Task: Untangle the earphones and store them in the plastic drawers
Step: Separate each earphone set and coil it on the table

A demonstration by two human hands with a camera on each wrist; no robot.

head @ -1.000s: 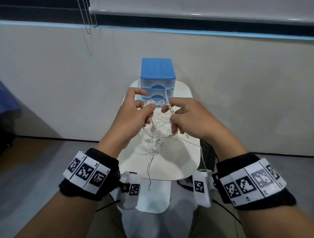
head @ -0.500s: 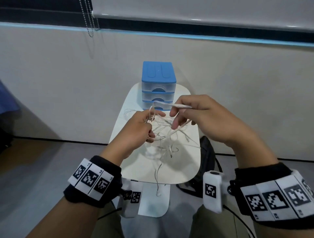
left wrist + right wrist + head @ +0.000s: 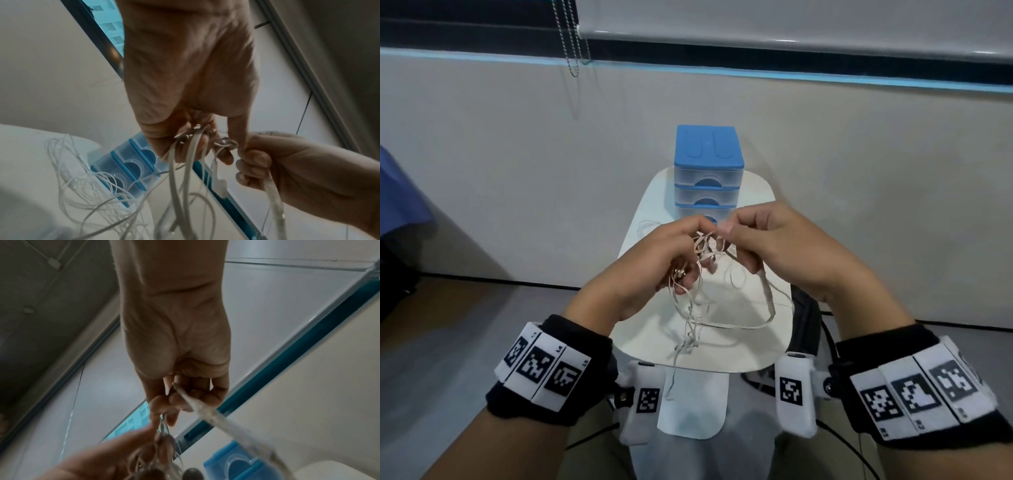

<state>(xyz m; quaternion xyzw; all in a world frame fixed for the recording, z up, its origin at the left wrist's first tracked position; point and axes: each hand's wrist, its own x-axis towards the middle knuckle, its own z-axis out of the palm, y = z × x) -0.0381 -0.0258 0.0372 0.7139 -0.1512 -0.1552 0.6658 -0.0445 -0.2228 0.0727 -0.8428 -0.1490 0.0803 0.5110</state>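
Right now I am holding both hands up close together over the white rounded table (image 3: 753, 346), working on one knot. Starting at my 9 o'clock side, my left hand (image 3: 650, 263) is curling its fingers round the tangled bundle of thin white earphone cables (image 3: 700, 253); in the left wrist view the same left hand (image 3: 185, 91) is gripping several flat strands against the palm, and more loose white loops are lying on the table at about 8 o'clock. From that bundle a few strands are hanging down past the table's near edge, toward 6 o'clock, and one long loop is sagging out toward 4 o'clock.

Moving on to the middle, the knot is sitting between my two hands, just in front of the small clear plastic drawer unit with the blue lid (image 3: 708, 171), which is standing at 12 o'clock on the far end of the table, all three drawers pushed in.

At my 3 o'clock side, my right hand (image 3: 777, 246) is pinching a strand at the knot between thumb and forefinger, its other fingers curling round a flat cable; the right wrist view shows that right hand (image 3: 180, 353) with the cable running out of its fist, blurred.
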